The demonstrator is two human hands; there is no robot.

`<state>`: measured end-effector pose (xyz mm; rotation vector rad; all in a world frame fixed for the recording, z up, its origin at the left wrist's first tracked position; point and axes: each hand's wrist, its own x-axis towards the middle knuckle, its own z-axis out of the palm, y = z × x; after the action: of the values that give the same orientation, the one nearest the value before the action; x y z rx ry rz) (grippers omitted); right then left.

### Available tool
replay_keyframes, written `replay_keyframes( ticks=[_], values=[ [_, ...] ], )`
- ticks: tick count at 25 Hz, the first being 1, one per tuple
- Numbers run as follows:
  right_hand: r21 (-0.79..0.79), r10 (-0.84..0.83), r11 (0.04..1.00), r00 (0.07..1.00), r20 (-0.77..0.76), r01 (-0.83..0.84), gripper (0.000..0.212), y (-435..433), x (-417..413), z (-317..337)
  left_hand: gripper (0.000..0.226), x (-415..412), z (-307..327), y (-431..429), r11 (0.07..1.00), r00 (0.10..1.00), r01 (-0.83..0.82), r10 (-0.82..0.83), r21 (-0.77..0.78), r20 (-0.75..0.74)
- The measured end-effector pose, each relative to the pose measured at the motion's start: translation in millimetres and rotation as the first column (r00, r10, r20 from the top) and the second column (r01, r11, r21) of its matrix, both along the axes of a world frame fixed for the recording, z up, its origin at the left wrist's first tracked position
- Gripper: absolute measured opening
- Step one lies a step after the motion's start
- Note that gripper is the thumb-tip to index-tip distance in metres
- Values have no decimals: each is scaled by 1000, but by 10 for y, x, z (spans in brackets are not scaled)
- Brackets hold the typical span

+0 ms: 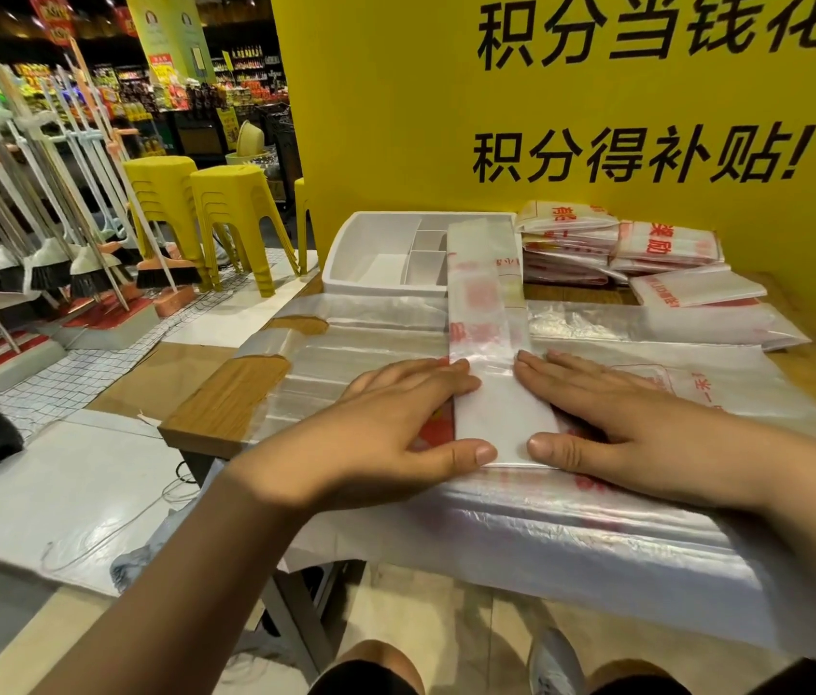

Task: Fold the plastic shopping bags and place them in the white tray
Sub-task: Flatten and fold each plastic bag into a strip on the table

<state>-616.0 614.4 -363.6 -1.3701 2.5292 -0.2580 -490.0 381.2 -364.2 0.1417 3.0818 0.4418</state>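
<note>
A shopping bag (489, 313) folded into a long strip is pressed flat on the desk (225, 403) by the left hand (411, 418) and right hand (611, 418), fingers straight, nothing gripped; its near end is probably to be folded next toward the white tray (376, 243)

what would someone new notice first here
Probably the big yellow sign with black characters, filling the back right. Next come the two hands in the foreground, left hand and right hand, pressing flat on either side of a long folded bag strip that runs away toward the white tray. Folded bags are stacked right of the tray.
</note>
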Motion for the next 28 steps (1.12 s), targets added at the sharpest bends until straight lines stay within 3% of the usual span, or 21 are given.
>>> replay_keyframes(
  ticks=[6, 11, 14, 20, 28],
  values=[
    [-33, 7, 999, 1000, -9, -8, 99, -9, -14, -1, 77, -42, 41, -10, 1000, 998, -5, 4, 8, 68],
    [-157, 40, 987, 999, -12, -41, 100, 63, 9, -26, 79, 6, -53, -30, 1000, 998, 27, -26, 14, -62],
    [-214, 74, 974, 997, -5, -73, 96, 114, 33, -18, 91, 56, -66, -69, 997, 992, 64, -59, 49, -110],
    [-211, 121, 970, 993, 6, -117, 103, 138, 57, -21, 91, 96, -74, -104, 984, 986, 116, -98, 137, -134],
    [-296, 162, 946, 984, 77, -133, 86, 154, 58, -5, 35, 91, -108, -81, 919, 963, 70, 40, 389, -266]
  ],
)
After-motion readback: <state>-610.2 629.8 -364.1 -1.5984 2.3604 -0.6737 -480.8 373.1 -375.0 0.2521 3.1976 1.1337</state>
